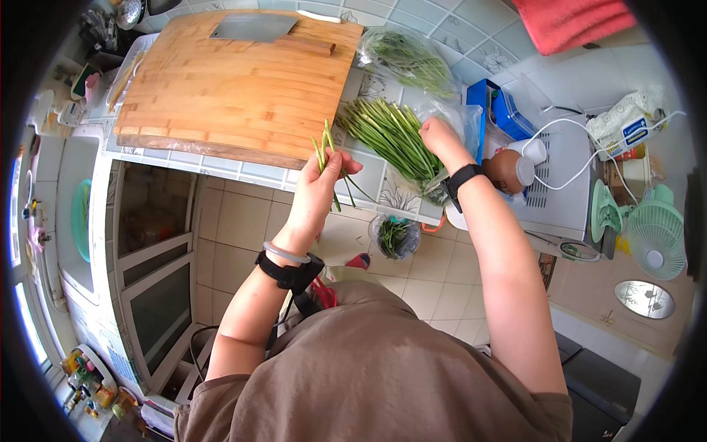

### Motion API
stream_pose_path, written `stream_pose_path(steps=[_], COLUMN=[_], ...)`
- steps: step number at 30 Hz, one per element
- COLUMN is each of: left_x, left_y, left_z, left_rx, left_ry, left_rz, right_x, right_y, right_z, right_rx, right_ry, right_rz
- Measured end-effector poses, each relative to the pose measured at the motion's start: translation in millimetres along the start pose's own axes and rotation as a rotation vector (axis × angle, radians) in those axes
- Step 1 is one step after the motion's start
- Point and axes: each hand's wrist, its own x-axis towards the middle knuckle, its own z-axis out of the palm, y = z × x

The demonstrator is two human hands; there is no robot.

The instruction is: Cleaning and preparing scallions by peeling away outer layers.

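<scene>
My left hand (326, 168) grips a few green stalks (326, 141), probably garlic scapes or chives, at the front right corner of the wooden cutting board (232, 83). To its right, a thick bundle of similar green stalks (389, 138) lies on an open clear plastic bag (469, 119). My right hand (439, 135) is at the bundle's right side with its fingers curled; whether they hold a stalk is hidden. Another clear bag of thin greens (409, 58) lies behind the bundle. A cleaver (257, 29) with a wooden handle rests at the board's back edge.
A bin with a clear liner (394, 237) and green scraps stands on the floor below the counter edge. A blue container (500, 110), a brown jar (505, 171) and a white cable (569, 121) are at the right. A sink (80, 221) lies at the left.
</scene>
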Motion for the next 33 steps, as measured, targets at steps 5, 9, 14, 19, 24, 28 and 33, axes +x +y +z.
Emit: stream_pose_path(steps=[5,9,14,19,24,28,33], left_x=[7,14,27,30,33,38,50], left_y=[-2,-1,-5,-11,-8,0,-1], left_z=[2,8,18,27,34,49,80], left_rx=[-0.020,-0.079,-0.141,-0.138,-0.129,-0.131,-0.044], left_ry=[-0.005,-0.025,0.012,0.019,0.052,0.061,0.085], left_rz=[-0.044,-0.064,-0.112,-0.098,-0.093,-0.084,0.103], right_x=[4,6,-5,-18,-30,-61,-96], right_y=[6,8,4,-3,6,-8,-29], right_z=[12,9,10,11,-7,-36,-47], right_rx=[0.159,0.223,0.307,0.119,0.532,0.878,0.925], right_ry=[-0.080,-0.037,-0.046,-0.008,0.027,-0.015,0.117], right_rz=[-0.076,-0.146,-0.089,-0.052,-0.113,-0.185,-0.231])
